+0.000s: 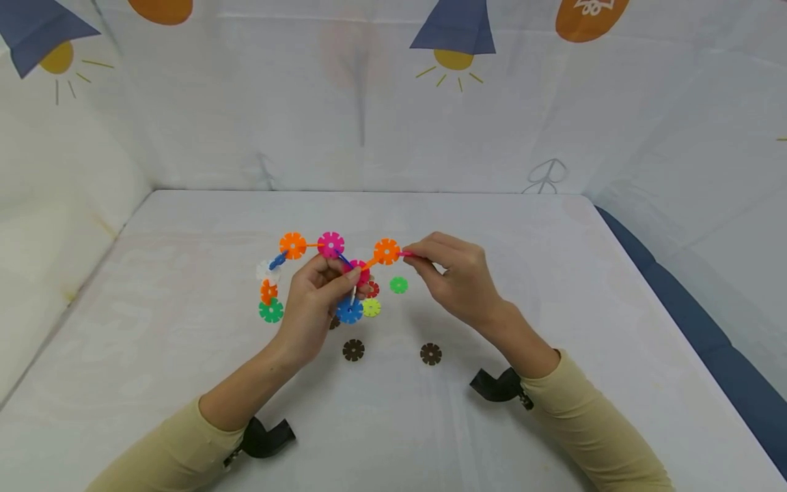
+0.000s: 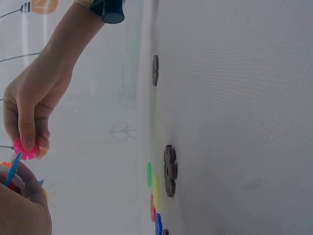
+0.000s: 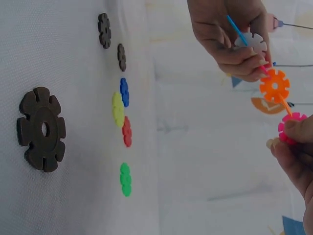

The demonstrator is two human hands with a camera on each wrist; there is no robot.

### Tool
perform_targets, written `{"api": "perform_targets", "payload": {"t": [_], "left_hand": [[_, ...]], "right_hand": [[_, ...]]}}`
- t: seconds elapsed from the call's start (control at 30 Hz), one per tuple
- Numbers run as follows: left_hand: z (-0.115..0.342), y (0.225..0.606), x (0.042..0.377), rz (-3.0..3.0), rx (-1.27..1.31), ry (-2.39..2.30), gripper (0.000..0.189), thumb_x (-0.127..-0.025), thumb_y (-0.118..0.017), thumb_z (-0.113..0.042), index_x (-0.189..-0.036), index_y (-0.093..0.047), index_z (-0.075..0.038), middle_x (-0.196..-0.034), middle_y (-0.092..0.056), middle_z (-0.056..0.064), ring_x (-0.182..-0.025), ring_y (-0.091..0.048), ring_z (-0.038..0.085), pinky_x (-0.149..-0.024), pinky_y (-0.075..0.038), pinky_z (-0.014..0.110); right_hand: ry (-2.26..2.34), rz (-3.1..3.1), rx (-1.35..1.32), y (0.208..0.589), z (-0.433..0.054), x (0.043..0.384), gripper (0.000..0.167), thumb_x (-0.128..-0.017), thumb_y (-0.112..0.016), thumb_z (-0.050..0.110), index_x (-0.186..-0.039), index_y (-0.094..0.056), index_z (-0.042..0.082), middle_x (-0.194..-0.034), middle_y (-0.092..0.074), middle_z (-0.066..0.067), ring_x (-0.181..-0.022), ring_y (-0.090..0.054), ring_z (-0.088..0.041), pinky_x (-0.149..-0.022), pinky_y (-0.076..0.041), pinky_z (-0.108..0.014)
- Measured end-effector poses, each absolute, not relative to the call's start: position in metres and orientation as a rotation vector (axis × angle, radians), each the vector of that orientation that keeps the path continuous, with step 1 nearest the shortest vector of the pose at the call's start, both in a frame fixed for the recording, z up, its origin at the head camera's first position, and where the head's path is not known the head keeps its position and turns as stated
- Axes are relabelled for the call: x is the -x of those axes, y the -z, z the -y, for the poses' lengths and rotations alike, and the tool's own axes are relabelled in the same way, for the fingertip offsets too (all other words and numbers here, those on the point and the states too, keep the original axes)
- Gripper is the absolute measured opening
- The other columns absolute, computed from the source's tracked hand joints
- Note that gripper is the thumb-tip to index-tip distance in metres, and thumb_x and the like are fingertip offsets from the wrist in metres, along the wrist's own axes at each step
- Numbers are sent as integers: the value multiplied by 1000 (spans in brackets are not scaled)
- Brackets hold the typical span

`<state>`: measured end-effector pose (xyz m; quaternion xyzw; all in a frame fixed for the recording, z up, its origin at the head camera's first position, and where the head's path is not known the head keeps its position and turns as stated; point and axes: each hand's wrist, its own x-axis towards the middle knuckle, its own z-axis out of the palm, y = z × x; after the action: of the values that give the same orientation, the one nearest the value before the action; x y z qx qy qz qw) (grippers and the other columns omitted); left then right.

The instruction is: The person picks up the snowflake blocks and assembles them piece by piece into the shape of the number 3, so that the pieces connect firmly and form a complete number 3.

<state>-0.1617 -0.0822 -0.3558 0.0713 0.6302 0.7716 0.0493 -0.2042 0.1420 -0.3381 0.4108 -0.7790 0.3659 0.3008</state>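
Observation:
A chain of slotted plastic flower discs is held up in both hands. My left hand (image 1: 312,301) grips it partway along, fingers curled around a pink disc (image 1: 358,272) and a white disc (image 3: 253,43). To the right of that grip, an orange disc (image 1: 387,251) faces the head camera. At the chain's right end, thumb and fingers of my right hand (image 1: 460,273) pinch another pink disc (image 3: 289,122), joined to the orange part. Left of my left hand, the chain curves through a pink disc (image 1: 330,244) and an orange disc (image 1: 292,245) to a green disc (image 1: 270,311).
Loose discs lie on the white table (image 1: 381,424): blue (image 3: 124,92), yellow (image 3: 118,109), red (image 3: 127,131), green (image 1: 399,285) and several dark brown, including one brown disc (image 1: 430,354) below my right hand. White printed cloth (image 1: 295,102) stands behind the table.

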Motion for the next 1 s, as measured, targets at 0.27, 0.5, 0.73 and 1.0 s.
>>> {"api": "perform_targets", "payload": {"t": [0.27,0.5,0.73,1.0], "left_hand": [[83,356,162,-1976,-199,-2313,15,-99,-57,-16,-101,-51,-3,-91,-68,2,-82,-69,19,-57,-49,20],[83,357,162,-1974,-209,-2329,13,-99,-57,-15,-101,-52,-3,-89,-66,2,-79,-69,16,-67,-53,20],[84,357,163,-1991,-205,-2313,15,-99,-57,-16,-100,-52,-3,-88,-65,2,-80,-68,16,-68,-52,21],[85,358,165,-1995,-210,-2272,16,-99,-57,-17,-102,-51,-2,-92,-66,4,-82,-68,18,-74,-56,23]], "right_hand": [[-927,2083,-1079,340,-140,203,13,-81,-78,0,-93,-76,-2,-83,-74,-9,-75,-71,-14,-70,-58,-19],[-926,2092,-1072,340,-139,202,16,-80,-79,0,-96,-76,-2,-84,-74,-9,-75,-71,-14,-70,-58,-19],[-960,2116,-1056,341,-139,202,22,-82,-77,1,-104,-74,-1,-85,-74,-9,-73,-67,-13,-66,-54,-15],[-999,2157,-1066,341,-140,203,25,-82,-76,-3,-108,-72,-1,-86,-73,-7,-71,-63,-11,-65,-53,-16]]}}
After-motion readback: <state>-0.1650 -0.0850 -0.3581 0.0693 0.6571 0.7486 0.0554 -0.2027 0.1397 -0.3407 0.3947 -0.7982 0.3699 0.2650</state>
